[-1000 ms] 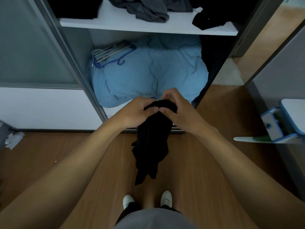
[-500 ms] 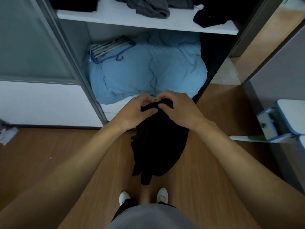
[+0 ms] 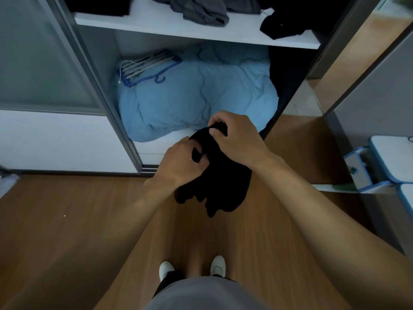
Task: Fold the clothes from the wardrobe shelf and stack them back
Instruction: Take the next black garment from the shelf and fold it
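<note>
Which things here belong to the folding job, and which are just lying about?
Job: black garment, gripped by left hand and right hand; grey clothes and black clothes on the wardrobe shelf.
Lying about: blue duvet; clothes hangers on it.

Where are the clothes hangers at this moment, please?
In the head view, the clothes hangers lie in the wardrobe's lower compartment, on the left rear part of the light blue duvet, just beneath the white shelf.
</note>
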The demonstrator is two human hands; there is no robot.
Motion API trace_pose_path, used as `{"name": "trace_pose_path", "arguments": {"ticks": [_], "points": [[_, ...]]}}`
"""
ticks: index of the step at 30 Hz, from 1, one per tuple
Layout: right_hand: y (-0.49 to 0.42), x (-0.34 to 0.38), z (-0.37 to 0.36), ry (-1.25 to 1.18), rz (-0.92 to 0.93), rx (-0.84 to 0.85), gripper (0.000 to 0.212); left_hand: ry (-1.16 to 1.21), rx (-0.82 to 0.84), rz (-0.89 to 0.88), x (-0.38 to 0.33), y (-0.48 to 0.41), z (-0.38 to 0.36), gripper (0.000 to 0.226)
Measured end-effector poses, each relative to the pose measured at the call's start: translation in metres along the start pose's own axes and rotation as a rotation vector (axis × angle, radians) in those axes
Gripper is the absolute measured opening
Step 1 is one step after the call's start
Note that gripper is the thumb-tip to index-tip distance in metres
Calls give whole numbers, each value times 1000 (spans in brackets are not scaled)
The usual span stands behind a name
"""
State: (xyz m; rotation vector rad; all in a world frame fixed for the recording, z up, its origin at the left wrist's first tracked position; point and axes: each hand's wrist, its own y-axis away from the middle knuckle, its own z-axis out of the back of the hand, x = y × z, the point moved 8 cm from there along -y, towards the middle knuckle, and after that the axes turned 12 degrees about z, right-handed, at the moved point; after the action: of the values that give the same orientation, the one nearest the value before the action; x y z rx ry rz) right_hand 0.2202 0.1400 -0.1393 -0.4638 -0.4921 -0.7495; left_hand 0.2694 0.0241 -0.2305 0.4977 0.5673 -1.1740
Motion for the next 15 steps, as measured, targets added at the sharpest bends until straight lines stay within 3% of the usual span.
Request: {"name": "trace_pose_path", "arguments": {"ticks": [2, 6, 15], "points": [[-3, 4, 0, 5, 2, -5, 14, 13, -16, 58, -4, -4, -1, 29], [-7, 9, 6, 7, 21, -24, 16, 77, -73, 91, -11, -12, 9, 14], [-14, -1, 18, -2, 55, 20, 12, -95, 95, 178, 13, -27, 0, 30]]}}
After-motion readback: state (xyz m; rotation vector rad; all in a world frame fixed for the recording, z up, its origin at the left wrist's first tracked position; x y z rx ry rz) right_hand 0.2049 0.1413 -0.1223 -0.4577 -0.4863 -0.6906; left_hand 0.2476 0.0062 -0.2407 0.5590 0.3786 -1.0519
